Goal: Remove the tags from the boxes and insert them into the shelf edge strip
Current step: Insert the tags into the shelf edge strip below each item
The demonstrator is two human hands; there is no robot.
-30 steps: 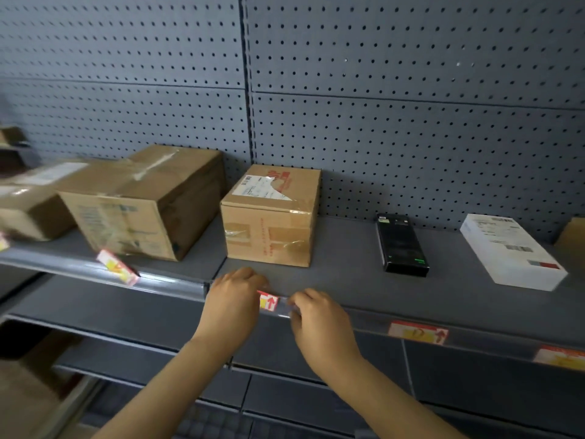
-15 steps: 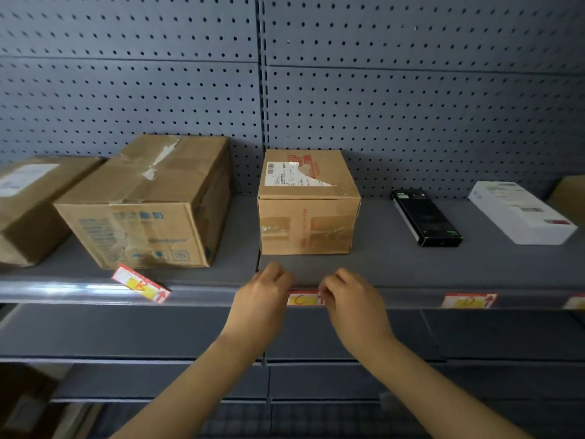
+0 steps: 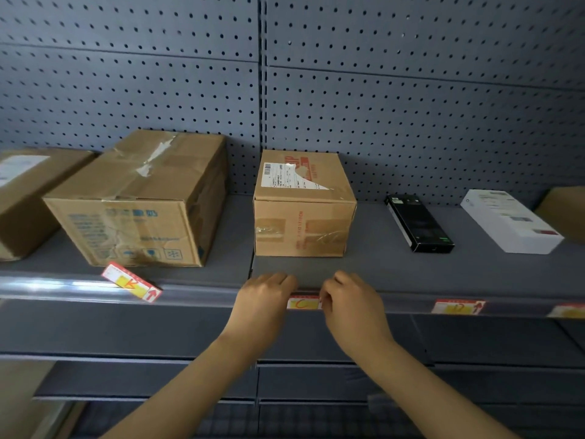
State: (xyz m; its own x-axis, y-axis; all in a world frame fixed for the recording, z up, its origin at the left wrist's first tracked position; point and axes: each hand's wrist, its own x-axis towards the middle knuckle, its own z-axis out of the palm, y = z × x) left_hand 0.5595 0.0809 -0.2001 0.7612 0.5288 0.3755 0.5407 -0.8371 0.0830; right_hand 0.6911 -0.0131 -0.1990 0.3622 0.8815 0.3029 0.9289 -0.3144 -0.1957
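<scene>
A red-and-yellow tag marked C (image 3: pixel 303 303) sits in the clear shelf edge strip (image 3: pixel 202 294), below a small cardboard box (image 3: pixel 303 205). My left hand (image 3: pixel 264 301) pinches the tag's left end and my right hand (image 3: pixel 353 304) pinches its right end. Further left, a second tag (image 3: pixel 131 282) lies tilted across the strip in front of a large cardboard box (image 3: pixel 142 201). Another tag (image 3: pixel 457 307) sits in the strip to the right, and one more (image 3: pixel 568 311) shows at the right edge.
A third cardboard box (image 3: pixel 22 191) stands at the far left. A black box (image 3: pixel 419 221), a white box (image 3: pixel 511 220) and a brown box corner (image 3: pixel 566 210) lie on the shelf to the right. Grey pegboard (image 3: pixel 380 106) backs the shelf; lower shelves (image 3: pixel 126 375) sit beneath.
The view has swung to face the shelf straight on. The C tag went from tilted between my fingers to lying flat in the strip, with both hands still on its ends.
</scene>
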